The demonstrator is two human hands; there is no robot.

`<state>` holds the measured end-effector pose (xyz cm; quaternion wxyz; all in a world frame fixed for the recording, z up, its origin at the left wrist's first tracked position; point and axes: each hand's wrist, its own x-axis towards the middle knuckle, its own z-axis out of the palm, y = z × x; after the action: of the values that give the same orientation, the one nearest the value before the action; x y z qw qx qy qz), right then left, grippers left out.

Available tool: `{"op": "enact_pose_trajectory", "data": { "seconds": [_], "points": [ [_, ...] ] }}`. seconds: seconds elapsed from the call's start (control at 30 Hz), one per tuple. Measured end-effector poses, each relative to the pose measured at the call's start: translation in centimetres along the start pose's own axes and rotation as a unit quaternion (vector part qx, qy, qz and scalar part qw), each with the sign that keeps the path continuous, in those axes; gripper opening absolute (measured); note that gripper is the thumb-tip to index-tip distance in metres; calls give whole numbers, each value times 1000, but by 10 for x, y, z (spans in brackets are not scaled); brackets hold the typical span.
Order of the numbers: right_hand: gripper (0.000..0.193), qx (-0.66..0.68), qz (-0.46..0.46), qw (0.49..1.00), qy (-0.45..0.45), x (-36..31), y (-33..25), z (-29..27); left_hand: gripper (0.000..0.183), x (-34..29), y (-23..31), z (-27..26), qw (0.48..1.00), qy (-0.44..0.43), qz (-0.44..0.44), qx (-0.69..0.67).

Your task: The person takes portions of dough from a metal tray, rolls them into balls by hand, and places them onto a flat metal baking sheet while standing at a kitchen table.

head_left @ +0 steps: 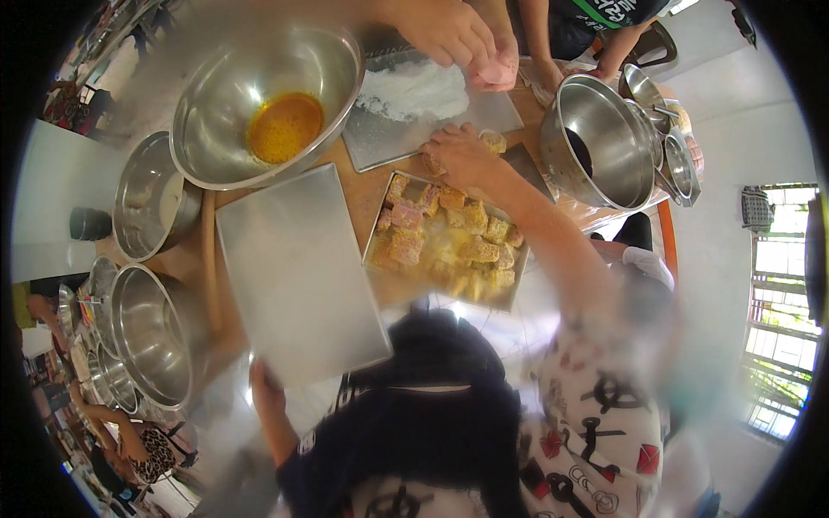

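Observation:
My right hand reaches over the far edge of a metal tray of yellow-coated chunks. Its fingers close round a coated chunk; the grip is partly hidden. Another coated piece lies just beyond the hand. At the lower left, my left hand holds the near left corner of a bare metal tray, its fingers partly behind it. Across the table, another person's hands hold a pink raw piece beside white powder heaped on a flat tray.
A large steel bowl with orange liquid stands at the far left. More steel bowls line the left side. A deep steel bowl and pans stand at the right, near another person's arms.

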<state>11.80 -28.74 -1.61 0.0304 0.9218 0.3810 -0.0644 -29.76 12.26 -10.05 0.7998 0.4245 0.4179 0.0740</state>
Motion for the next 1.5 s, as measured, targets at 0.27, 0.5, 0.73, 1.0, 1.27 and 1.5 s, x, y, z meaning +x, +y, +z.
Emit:
{"op": "enact_pose_trajectory", "data": {
  "seconds": [0.27, 0.5, 0.73, 1.0, 1.27, 1.5],
  "points": [
    [43, 14, 23, 999, -42, 5, 4, 1, 41, -2, -17, -29, 980, 13, 76, 185],
    [46, 20, 41, 999, -15, 8, 4, -7, 38, -11, -10, -23, 1000, -2, -16, -24],
    [44, 110, 78, 973, 185, -35, 15, -62, 30, -16, 3, -9, 986, 65, 58, 140],
    [45, 143, 44, 958, 245, -73, -98, -208, 27, -14, 18, 5, 983, 33, 85, 161],
    [37, 326, -159, 929, 78, 44, -267, -145, 28, -8, 24, 15, 986, 10, 36, 162],
    [45, 297, 4, 951, 82, 169, -309, -31, 23, 6, 25, 19, 983, 21, 17, 181]
  ]
}}
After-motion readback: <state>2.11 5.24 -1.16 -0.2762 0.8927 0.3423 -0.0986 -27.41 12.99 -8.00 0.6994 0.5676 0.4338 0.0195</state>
